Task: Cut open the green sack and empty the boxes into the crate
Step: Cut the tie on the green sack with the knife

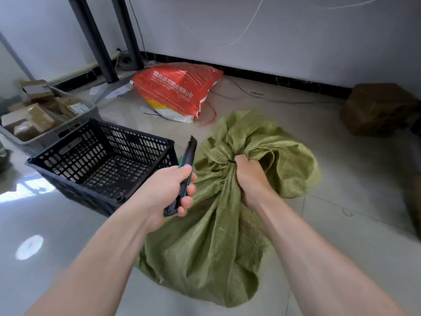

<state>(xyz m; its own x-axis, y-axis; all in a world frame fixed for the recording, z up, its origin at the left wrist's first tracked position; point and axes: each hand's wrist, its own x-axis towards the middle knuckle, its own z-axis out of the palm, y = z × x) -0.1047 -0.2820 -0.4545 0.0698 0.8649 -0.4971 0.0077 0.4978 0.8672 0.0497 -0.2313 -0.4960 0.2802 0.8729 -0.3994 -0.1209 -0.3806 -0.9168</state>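
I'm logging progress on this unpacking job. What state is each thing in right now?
Green sack: neck tied shut, uncut, gripped by the right hand.
Knife: held in the left hand, tip pointing up, not yet at the tie.
Black crate: upright on the floor, empty.
Grey bin: holds boxes.
Orange bag: lying on the floor.

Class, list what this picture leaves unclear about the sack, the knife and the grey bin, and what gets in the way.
All in the head view:
1. The green sack: contents hidden by its cloth.
2. The tie at its neck: mostly covered by the right hand.
3. The knife: blade tip blurred; the left hand covers the handle.
4. The grey bin: cut off by the left edge; parcel labels too small to read.
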